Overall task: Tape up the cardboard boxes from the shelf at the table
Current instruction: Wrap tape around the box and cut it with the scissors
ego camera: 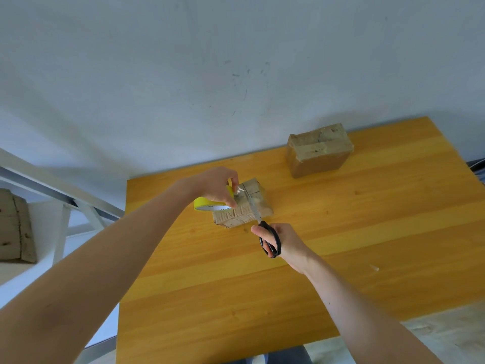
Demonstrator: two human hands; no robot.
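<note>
Now the small cardboard box (245,210) lies near the far left part of the wooden table (341,258), and both hands work at it. The left hand (217,189) is just beside the left end of the box; its fingers are curled around the yellow tape roll (203,205) and hold it a little above the table. A short strip of tape (240,192) runs from the roll to the top of the box. The right hand (284,243) is on the near side of the box, with its fingers through the black loops of the scissors (263,227). The blades point away from the person, across the top of the box, so they lie crosswise to the strip. I judge that the cut comes next, and the blades must meet the strip between the roll and the box edge. A second box (319,151), with tape on it, stands well apart at the far right. On the left a white shelf (39,274) holds more cardboard (15,227).
</note>
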